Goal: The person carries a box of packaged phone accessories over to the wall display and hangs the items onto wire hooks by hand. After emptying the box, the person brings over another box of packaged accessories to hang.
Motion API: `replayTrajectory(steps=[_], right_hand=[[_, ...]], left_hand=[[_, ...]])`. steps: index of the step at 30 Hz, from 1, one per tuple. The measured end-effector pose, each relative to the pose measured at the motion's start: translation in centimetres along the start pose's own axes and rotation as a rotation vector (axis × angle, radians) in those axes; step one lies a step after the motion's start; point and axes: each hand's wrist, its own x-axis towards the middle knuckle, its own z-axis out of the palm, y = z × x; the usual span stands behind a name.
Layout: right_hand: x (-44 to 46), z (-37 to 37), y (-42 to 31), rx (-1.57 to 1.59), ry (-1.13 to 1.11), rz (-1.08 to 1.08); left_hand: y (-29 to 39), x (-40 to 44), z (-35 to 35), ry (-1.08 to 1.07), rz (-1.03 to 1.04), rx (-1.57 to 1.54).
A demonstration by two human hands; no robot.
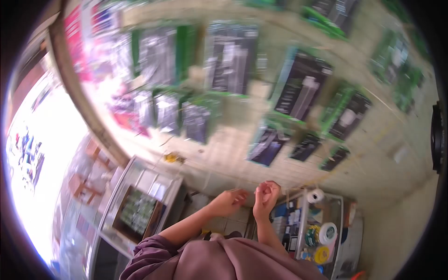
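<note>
My left hand (228, 201) is in front of my body at the lower middle. Its fingers are loosely bent and a little apart, with nothing visible in them. Close beside it, my right hand (267, 195) is raised with the palm turned inward. The fingers of that hand curl toward the thumb; blur hides whether anything small is between them. A small gap separates the two hands. Both sit above the tiled floor (232, 223), between two glass cases.
A glass display case (175, 191) stands at left, a second case (338, 205) at right. On the right one are a white roll (315, 195) and several round tubs (327, 233). Packaged accessories (231, 60) hang on the wall ahead. A bright opening (46, 154) lies left.
</note>
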Motion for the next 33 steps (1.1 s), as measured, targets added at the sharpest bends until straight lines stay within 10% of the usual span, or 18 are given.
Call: replayTrajectory(steps=[17,33], right_hand=[[-23.6,33.4,8.4,-0.006,-1.537,0.164],[-44.9,52.0,19.9,-0.685,-1.688,-0.364]], left_hand=[[-22.0,-43.2,-9.0,1.402,-0.863,0.167],[-39.6,-50.2,-18.1,1.668,-1.102,0.167]])
